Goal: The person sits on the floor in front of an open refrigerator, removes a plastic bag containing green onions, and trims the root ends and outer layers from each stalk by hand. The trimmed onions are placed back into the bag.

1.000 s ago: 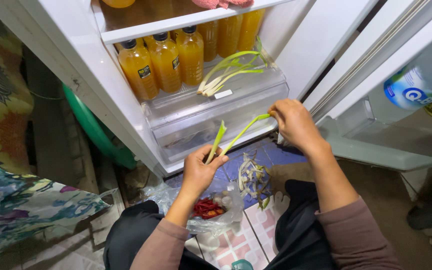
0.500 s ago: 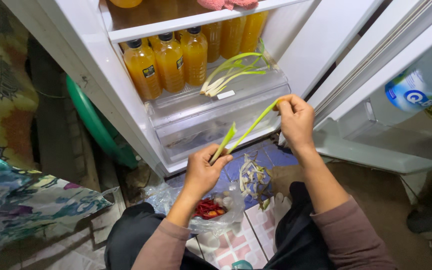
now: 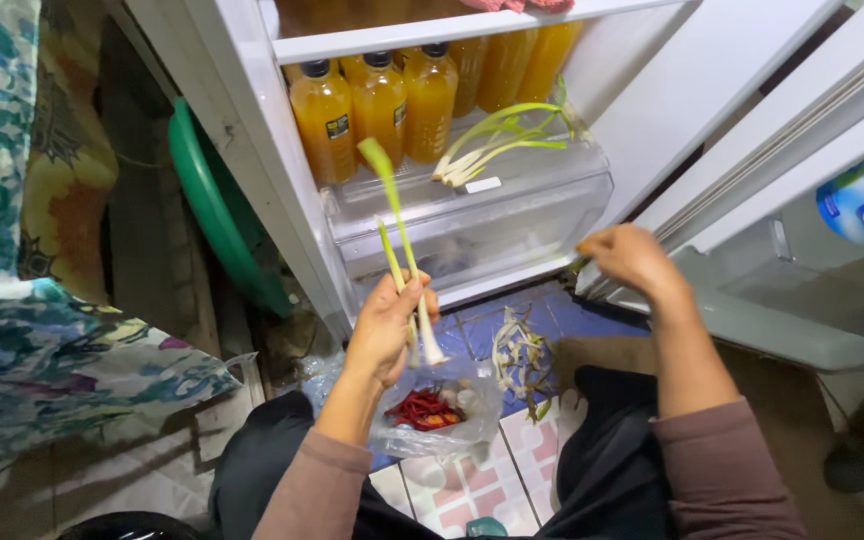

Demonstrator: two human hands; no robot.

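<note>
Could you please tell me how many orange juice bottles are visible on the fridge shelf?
6 at least: three capped bottles stand in front at the left, three more behind to the right, their tops hidden by the upper shelf. More may be hidden.

1. Spring onion stalks (image 3: 397,250): two slim pale-green stems with white bulb ends, held upright and slightly tilted, leaf tips up before the fridge drawer, bulbs pointing down above a plastic bag of red chillies.
</note>
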